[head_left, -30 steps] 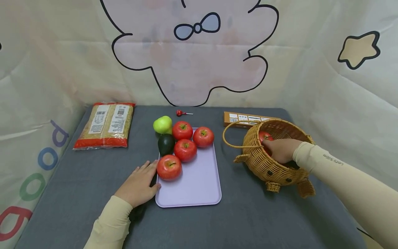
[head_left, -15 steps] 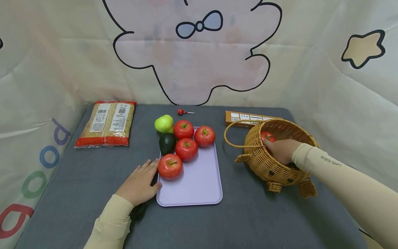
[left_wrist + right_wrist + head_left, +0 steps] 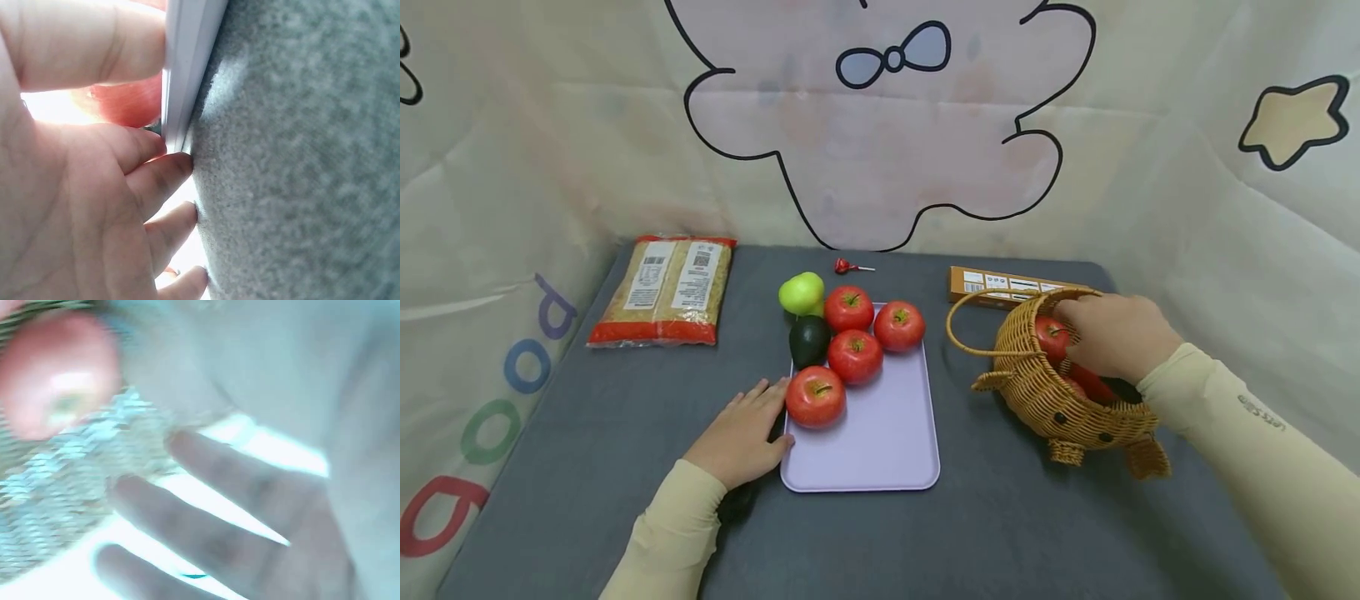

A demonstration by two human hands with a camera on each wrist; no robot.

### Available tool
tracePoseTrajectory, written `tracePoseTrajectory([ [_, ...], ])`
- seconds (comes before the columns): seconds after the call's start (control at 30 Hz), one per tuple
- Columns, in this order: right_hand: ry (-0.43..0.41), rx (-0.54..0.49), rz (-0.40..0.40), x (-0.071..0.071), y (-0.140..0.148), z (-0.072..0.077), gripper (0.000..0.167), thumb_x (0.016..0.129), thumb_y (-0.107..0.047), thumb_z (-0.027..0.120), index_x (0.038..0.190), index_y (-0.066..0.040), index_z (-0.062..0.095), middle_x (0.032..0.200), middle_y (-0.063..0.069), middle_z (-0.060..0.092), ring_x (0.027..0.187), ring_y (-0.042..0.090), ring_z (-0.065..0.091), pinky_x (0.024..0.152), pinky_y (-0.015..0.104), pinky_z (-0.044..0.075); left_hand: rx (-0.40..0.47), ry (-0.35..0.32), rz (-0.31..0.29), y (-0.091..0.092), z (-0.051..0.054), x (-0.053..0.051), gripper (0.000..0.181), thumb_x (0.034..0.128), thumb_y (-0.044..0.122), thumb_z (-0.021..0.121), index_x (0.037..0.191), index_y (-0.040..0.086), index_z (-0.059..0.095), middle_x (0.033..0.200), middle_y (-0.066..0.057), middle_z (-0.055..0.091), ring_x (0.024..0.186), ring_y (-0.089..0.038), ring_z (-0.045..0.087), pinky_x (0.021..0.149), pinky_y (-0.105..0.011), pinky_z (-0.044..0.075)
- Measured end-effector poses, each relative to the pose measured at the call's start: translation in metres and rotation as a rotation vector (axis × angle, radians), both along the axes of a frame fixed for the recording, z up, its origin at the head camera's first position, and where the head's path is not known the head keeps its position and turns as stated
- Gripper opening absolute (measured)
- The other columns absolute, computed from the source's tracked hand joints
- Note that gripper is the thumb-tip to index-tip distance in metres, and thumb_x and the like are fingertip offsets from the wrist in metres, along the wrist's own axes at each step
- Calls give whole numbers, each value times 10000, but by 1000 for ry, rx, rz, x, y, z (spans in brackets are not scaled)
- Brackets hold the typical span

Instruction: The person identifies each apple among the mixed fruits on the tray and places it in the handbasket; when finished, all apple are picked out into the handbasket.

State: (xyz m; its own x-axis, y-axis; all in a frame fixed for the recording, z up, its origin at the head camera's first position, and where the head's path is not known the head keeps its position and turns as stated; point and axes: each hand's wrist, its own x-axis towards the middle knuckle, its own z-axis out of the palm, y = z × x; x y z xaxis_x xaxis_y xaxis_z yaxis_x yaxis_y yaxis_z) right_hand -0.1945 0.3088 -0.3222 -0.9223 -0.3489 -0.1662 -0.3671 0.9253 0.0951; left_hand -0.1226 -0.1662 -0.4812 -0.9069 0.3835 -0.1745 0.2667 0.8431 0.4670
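Note:
In the head view my left hand point(image 3: 743, 437) lies with straight fingers against the left edge of the lilac tray point(image 3: 887, 458); the left wrist view shows fingertips at the tray's side. On the tray's left and far part are a red apple point(image 3: 815, 397), several other red fruits, and an avocado point(image 3: 809, 341). A light green fruit point(image 3: 802, 294) sits just behind. My right hand point(image 3: 1112, 333) is over the mouth of the wicker basket point(image 3: 1037, 400), fingers spread and holding nothing. Inside the basket are a red fruit point(image 3: 59, 375), a long red thing point(image 3: 1093, 385) and something dark green.
At the back left lies a bag of grain point(image 3: 666, 292). A red lollipop point(image 3: 844, 266) is near the back edge, and a brown box point(image 3: 1000, 283) stands behind the basket. The basket's handle point(image 3: 958, 333) juts left, towards the tray.
My right hand has risen from inside the basket towards its far right rim, baring the red and dark green things within. My left hand stays at the tray; the head view has shifted slightly.

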Motion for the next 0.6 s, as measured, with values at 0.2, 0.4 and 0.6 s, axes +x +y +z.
tracePoseTrajectory([
  [0.2, 359, -265, 259, 32, -94, 6, 291, 865, -157, 726, 1147, -92, 756, 955, 45, 715, 751, 248, 641, 533, 428, 515, -11, 25, 13, -7, 6, -3, 848, 949, 341, 737, 1643, 10, 379, 1663, -204, 405, 1556, -463, 296, 1220, -684, 236],
  [0.4, 315, -323, 425, 47, -189, -42, 550, 856, -328, 842, 1351, -128, 709, 1282, 98, 677, 1075, 321, 615, 893, 490, 560, -16, 32, 23, -5, 5, -5, 807, 963, 334, 716, 1639, 24, 400, 1658, -178, 425, 1557, -443, 310, 1226, -665, 244],
  [0.6, 217, -210, 456, 56, -236, -97, 828, 800, -344, 907, 1540, -180, 575, 1605, 111, 500, 1347, 365, 498, 1104, 538, 444, -6, 51, 36, 2, -3, 1, 774, 951, 325, 722, 1617, 37, 453, 1628, -150, 478, 1537, -426, 361, 1225, -643, 281],
])
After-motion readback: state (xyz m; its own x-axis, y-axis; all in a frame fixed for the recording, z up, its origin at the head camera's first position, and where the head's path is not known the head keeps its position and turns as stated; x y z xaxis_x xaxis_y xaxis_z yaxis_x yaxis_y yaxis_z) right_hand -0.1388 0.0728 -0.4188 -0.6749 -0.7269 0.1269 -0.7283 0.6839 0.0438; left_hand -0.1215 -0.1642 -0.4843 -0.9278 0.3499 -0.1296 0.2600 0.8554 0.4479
